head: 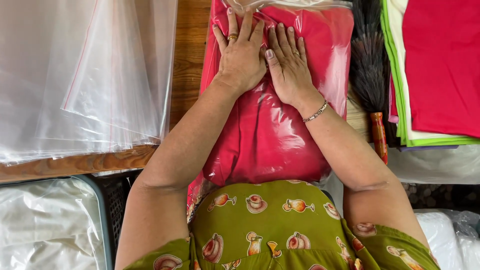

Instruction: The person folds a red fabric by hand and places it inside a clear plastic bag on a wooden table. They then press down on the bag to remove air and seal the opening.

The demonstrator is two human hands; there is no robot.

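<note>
Both hands, left hand [241, 56], right hand [288, 67], flat on bagged red cloth [270, 135]

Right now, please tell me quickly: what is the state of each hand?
Left hand: open, flat, pressing on the bagged red cloth.
Right hand: open, flat, pressing on the same bag.

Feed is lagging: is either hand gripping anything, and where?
Nothing gripped. Left hand and right hand lie flat, fingers spread, on the upper part of the bagged red cloth.
</note>
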